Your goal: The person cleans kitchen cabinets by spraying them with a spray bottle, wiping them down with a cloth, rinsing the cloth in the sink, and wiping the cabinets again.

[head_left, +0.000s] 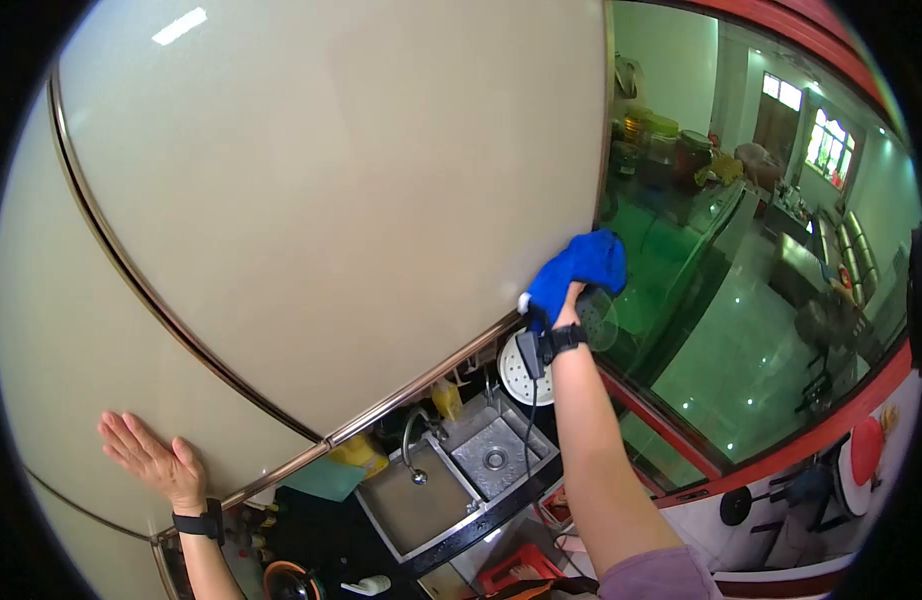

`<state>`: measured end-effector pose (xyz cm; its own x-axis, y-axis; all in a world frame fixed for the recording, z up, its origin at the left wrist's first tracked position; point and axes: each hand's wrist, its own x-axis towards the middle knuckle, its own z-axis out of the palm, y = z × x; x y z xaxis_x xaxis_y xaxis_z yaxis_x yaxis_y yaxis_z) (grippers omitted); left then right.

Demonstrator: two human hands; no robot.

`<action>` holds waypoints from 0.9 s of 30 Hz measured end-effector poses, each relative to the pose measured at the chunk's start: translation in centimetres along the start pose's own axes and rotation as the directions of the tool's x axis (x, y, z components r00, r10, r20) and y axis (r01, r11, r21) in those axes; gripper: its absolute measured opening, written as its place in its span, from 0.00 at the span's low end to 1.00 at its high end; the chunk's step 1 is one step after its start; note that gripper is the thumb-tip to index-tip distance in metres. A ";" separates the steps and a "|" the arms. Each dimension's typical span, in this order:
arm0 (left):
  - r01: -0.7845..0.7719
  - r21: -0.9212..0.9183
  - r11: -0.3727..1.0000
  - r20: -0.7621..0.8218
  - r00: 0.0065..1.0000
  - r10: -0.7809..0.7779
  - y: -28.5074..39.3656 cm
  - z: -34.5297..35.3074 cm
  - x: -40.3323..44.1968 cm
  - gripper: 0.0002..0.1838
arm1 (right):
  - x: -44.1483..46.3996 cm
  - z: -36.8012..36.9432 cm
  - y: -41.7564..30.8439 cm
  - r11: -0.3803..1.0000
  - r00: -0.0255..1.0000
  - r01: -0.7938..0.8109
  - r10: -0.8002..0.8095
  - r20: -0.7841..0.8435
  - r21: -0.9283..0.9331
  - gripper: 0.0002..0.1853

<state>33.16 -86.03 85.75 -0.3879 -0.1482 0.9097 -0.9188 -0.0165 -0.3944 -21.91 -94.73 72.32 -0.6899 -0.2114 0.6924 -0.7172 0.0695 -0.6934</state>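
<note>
My right hand (571, 303) holds a blue cloth (578, 272) against the lower right corner of a large cream cabinet door (351, 180), beside the dark window frame. The cloth covers most of its fingers. A black strap with a small device and a cable is on that wrist. My left hand (156, 462) is at the lower left, fingers spread flat on another cream panel (61, 330), with nothing in it. A black band is on the left wrist.
Below the cabinets is a double sink (494, 458) with a curved faucet (411, 445). A white perforated strainer (519, 375) hangs under my right wrist. Glass window panels (741, 330) with a red frame stand at the right. A red stool (521, 568) is at the bottom.
</note>
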 end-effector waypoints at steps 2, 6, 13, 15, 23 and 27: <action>0.007 -0.001 1.000 0.000 1.000 -0.007 -0.1 0.2 0.0 0.35 | 0.8 0.5 1.2 0.996 0.996 -0.080 0.079 -0.028 -0.034 0.16; 0.012 -0.034 0.999 -0.023 1.000 -0.013 -0.1 0.2 0.0 0.35 | -2.9 1.1 0.8 0.979 0.981 -0.196 0.195 -0.021 -0.055 0.14; 0.022 -0.047 0.999 0.005 1.000 -0.022 -0.6 0.1 -0.4 0.36 | -19.6 1.9 -13.4 0.996 0.969 -0.075 0.062 0.239 0.045 0.12; 0.035 -0.089 0.995 0.034 0.999 -0.032 -0.7 -0.1 -0.5 0.36 | -23.6 1.2 -18.3 0.994 0.937 0.014 -0.052 0.346 0.112 0.12; 0.150 -0.359 0.921 0.343 0.939 -0.019 0.3 -4.9 -1.3 0.38 | -33.5 -5.9 -31.2 0.753 0.593 0.466 -0.655 0.468 0.464 0.12; 0.301 -0.383 0.873 0.445 0.889 -0.111 -0.9 -8.8 -4.2 0.37 | -32.2 -6.8 -31.9 0.691 0.626 0.421 -0.690 0.362 0.588 0.16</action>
<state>34.96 -76.70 83.41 -0.2101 -0.5695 0.7947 -0.9471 0.3202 -0.0209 22.53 -83.50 73.52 0.0988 -0.5336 0.8399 -0.7280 -0.6141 -0.3046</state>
